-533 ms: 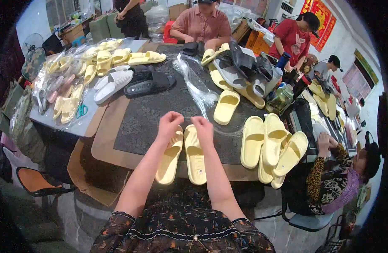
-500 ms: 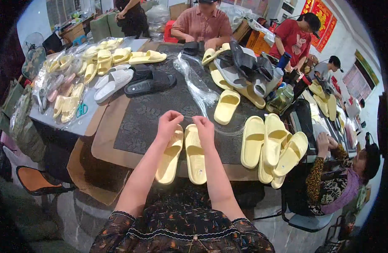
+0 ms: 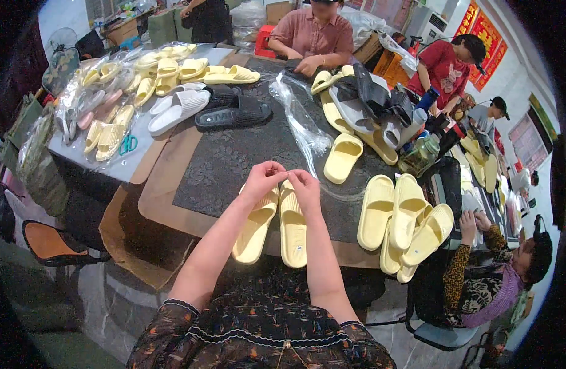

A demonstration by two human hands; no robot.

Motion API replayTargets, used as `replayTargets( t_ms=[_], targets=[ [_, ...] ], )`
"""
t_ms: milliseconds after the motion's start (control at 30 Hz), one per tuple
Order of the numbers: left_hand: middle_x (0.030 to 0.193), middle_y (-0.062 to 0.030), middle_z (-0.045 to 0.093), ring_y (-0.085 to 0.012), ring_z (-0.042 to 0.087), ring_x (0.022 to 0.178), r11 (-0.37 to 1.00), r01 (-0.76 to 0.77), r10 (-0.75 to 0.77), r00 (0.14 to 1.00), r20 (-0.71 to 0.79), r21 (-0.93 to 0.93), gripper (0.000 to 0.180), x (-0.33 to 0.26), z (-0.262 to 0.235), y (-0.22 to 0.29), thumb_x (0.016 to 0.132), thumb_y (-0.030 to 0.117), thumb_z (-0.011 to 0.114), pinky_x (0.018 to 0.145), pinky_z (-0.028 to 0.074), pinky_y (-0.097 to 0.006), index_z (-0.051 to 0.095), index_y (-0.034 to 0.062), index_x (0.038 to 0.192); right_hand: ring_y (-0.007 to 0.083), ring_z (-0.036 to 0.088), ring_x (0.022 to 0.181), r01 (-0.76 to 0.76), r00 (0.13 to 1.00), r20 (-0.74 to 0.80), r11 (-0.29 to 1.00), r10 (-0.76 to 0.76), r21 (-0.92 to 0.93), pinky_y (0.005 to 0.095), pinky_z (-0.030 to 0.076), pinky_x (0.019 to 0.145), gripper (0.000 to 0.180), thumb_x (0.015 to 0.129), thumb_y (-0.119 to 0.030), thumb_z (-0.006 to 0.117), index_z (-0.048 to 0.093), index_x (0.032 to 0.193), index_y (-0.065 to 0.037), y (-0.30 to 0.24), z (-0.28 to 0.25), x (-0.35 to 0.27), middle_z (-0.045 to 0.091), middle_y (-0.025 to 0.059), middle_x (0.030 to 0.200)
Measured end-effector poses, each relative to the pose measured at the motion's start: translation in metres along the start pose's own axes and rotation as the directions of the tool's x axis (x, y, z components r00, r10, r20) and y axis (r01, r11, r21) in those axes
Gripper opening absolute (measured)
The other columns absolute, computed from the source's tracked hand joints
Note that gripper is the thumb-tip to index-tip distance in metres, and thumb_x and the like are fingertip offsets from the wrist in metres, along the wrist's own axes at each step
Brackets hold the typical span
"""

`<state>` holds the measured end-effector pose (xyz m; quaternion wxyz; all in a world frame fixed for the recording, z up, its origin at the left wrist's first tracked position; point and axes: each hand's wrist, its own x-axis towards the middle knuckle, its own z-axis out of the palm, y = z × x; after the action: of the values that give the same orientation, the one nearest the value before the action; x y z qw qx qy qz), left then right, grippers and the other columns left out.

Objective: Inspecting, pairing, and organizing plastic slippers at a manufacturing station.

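My left hand (image 3: 264, 181) and my right hand (image 3: 305, 189) meet fingertip to fingertip, pinching a thin clear strand. Directly beneath them, a pair of pale yellow ribbed slippers, the left slipper (image 3: 251, 232) and the right slipper (image 3: 293, 237), lies side by side at the table's near edge, toes partly hidden by my hands. Beyond my right hand stretches a bundle of clear strands (image 3: 315, 144) across the dark mat (image 3: 233, 154). A single yellow slipper (image 3: 342, 158) lies to its right.
Several yellow slippers (image 3: 376, 212) overlap at the near right. Mixed slippers pile up near a glass jar (image 3: 420, 155). Dark slippers (image 3: 233, 112) and a grey-white slipper (image 3: 179, 111) lie left, near bagged pairs and teal scissors (image 3: 128, 145). Several co-workers sit around, one (image 3: 316, 34) opposite.
My hands have come together, closing the gap that the strand spanned between them. The whole view has shifted slightly. The co-worker opposite has moved their hands.
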<state>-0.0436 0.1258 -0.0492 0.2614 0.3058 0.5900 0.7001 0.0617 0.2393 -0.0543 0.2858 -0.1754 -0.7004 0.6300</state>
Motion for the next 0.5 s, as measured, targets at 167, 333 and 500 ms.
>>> replayTargets(
  t_ms=[167, 333, 500],
  targets=[
    [0.079, 0.0013, 0.064, -0.0053, 0.057, 0.072, 0.999, -0.033, 0.027, 0.985, -0.168, -0.034, 0.01, -0.001, 0.0, 0.008, 0.08, 0.009, 0.07, 0.066, 0.046, -0.021, 0.065, 0.0031, 0.086, 0.0037, 0.052, 0.072, -0.017, 0.986, -0.165, 0.997, 0.03, 0.079, 0.0199, 0.043, 0.065, 0.016, 0.088, -0.015, 0.065, 0.067, 0.091, 0.0, -0.004, -0.001, 0.0, 0.063, -0.0023, 0.08],
    [0.079, 0.0007, 0.064, -0.0057, 0.057, 0.073, 0.999, 0.025, -0.025, 1.0, -0.009, -0.021, 0.01, -0.003, 0.0, 0.009, 0.079, 0.008, 0.069, 0.066, 0.046, -0.021, 0.065, 0.0034, 0.087, 0.0033, 0.052, 0.073, 0.001, 1.0, -0.01, 1.0, -0.001, 0.007, 0.0192, 0.042, 0.065, 0.015, 0.088, -0.015, 0.065, 0.067, 0.092, 0.0, -0.005, 0.0, 0.001, 0.062, -0.0036, 0.08],
    [0.075, 0.0023, 0.061, -0.0044, 0.054, 0.068, 0.995, -0.047, 0.03, 0.981, -0.189, -0.084, 0.011, -0.001, 0.0, 0.007, 0.078, 0.01, 0.07, 0.063, 0.044, -0.02, 0.064, 0.0032, 0.084, 0.0034, 0.05, 0.071, 0.023, 0.992, -0.128, 0.992, -0.008, 0.123, 0.0194, 0.041, 0.064, 0.017, 0.088, -0.017, 0.064, 0.067, 0.091, -0.001, -0.003, 0.0, 0.0, 0.062, -0.0032, 0.08]
  ],
)
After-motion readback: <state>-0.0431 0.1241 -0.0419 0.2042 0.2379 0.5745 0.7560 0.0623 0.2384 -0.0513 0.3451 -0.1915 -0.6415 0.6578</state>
